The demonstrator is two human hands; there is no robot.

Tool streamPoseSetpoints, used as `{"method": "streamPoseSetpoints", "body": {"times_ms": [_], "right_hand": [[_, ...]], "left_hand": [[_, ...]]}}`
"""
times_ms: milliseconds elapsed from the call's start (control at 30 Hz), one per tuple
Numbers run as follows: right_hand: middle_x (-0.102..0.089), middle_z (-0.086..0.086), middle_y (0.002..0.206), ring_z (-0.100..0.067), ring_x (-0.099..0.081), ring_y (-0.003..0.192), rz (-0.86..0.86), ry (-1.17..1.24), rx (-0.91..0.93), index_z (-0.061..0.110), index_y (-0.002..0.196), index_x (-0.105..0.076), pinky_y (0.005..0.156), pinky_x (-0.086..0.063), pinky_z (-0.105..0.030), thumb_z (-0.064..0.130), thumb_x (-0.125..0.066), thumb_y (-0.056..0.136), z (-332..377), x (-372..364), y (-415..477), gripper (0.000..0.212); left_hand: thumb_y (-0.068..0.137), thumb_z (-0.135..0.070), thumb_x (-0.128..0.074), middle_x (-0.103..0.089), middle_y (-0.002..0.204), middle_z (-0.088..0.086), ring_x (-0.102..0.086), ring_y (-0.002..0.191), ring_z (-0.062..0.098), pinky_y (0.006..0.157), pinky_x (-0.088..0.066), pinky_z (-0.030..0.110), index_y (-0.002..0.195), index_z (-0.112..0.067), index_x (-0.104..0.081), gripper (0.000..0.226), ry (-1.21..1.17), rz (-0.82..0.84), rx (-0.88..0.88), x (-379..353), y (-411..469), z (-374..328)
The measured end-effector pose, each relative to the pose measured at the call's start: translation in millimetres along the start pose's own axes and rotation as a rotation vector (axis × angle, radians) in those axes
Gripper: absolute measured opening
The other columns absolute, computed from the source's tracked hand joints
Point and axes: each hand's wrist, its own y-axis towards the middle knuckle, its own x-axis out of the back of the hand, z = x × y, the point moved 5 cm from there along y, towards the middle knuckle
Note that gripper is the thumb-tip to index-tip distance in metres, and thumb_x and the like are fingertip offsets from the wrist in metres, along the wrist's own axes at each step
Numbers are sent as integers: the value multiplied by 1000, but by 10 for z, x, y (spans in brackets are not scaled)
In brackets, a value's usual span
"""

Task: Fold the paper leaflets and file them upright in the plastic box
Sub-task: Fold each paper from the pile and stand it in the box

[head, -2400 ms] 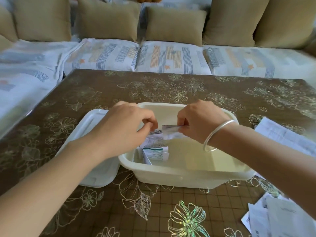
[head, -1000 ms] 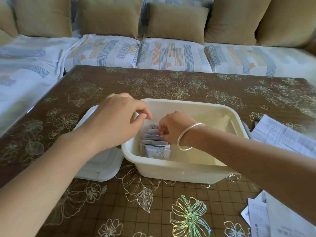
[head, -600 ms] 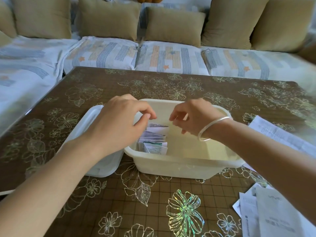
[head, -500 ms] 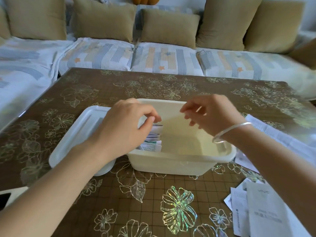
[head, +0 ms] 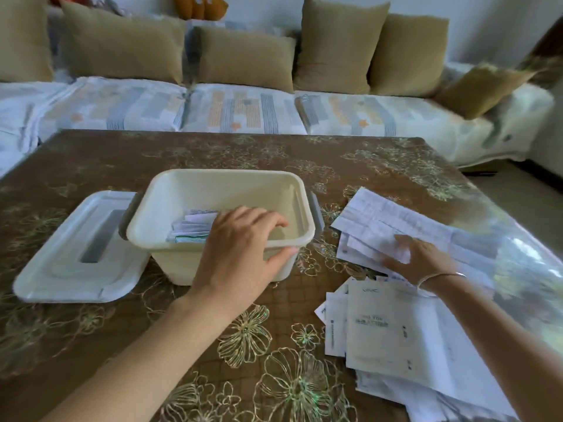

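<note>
- Several folded leaflets (head: 192, 229) stand packed at the left end of the plastic box (head: 219, 178), mid-table; your left hand (head: 240, 254) hides their right edges, so you cannot count them.
- Their print is too blurred to read, as is the heading on the pale booklet (head: 393, 324) at near right.
- Your left hand grips the box's near wall, fingers curled inside, thumb outside.
- Your right hand (head: 423, 260) lies spread on loose sheets (head: 396, 220) right of the box, gripping nothing, its fingertips lost in blur.
- The lid (head: 76, 254) lies flat, just left of the box.
</note>
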Motion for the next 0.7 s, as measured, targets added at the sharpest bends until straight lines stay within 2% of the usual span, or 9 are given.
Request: {"method": "streamPoseSetpoints", "body": {"times_ms": [100,167,233,267,333,433,533,633,700], "right_hand": [[-64,-4,120,-26,-59,110,-101,-126,59,26,131,-49,81,-47,-34,55,-58,86,29,-8,-8,55],[-69,-4,105,-27,-65,95,-198,-226,98,29,124,-55,71,-49,-31,44,-54,91,106,23,-32,36],[-70,-4,90,-28,-67,83,-250,-322,153,27,112,-61,67,-53,-30,31,-51,94,181,0,-67,21],[-70,-3,84,-28,-67,79,-253,-353,164,25,105,-63,65,-54,-31,28,-49,95,189,-10,-86,17],[-67,-3,76,-26,-65,71,-251,-285,142,21,93,-67,60,-52,-29,31,-46,97,134,-9,-83,23],[-65,-8,70,-30,-60,64,-307,-65,98,12,87,-67,52,-43,-31,26,-44,97,55,33,-74,28],[-67,-17,77,-35,-60,69,-534,337,75,5,90,-65,53,-35,-33,14,-49,95,54,319,-248,19],[-61,-4,76,-16,-55,64,-704,833,90,5,91,-64,59,-41,-23,14,-52,96,60,766,-553,16],[-59,-5,76,-16,-55,67,-682,1230,103,11,87,-61,66,-51,-28,19,-51,97,66,979,-721,16]], "left_hand": [[82,-47,-58,-65,107,-9,-58,100,14,93,-42,32,109,-22,-66,37,5,-23,-3,-23,-44,-57],[84,-43,-59,-64,111,-9,-57,104,13,96,-40,31,110,-21,-66,35,2,-52,-27,-10,-74,-91],[86,-41,-58,-64,113,-9,-56,106,13,98,-38,29,110,-21,-66,33,-1,-81,-51,20,-104,-116],[87,-41,-58,-64,113,-9,-56,106,13,98,-36,27,110,-21,-66,31,3,-95,-65,38,-120,-128],[89,-38,-57,-64,112,-9,-57,105,13,98,-35,26,108,-20,-67,28,5,-117,-86,64,-152,-152],[89,-34,-52,-64,111,-9,-58,104,13,97,-37,27,107,-19,-68,28,-11,-140,-118,99,-202,-220],[90,-26,-53,-64,111,-8,-57,104,12,96,-42,30,106,-18,-68,23,-45,-173,-176,137,-251,-352],[88,-13,-62,-63,114,-6,-57,108,13,98,-44,32,108,-16,-67,21,-76,-204,-238,147,-261,-510],[85,-7,-65,-61,120,-3,-55,112,14,101,-45,34,115,-15,-64,31,-85,-210,-255,127,-248,-589]]}}
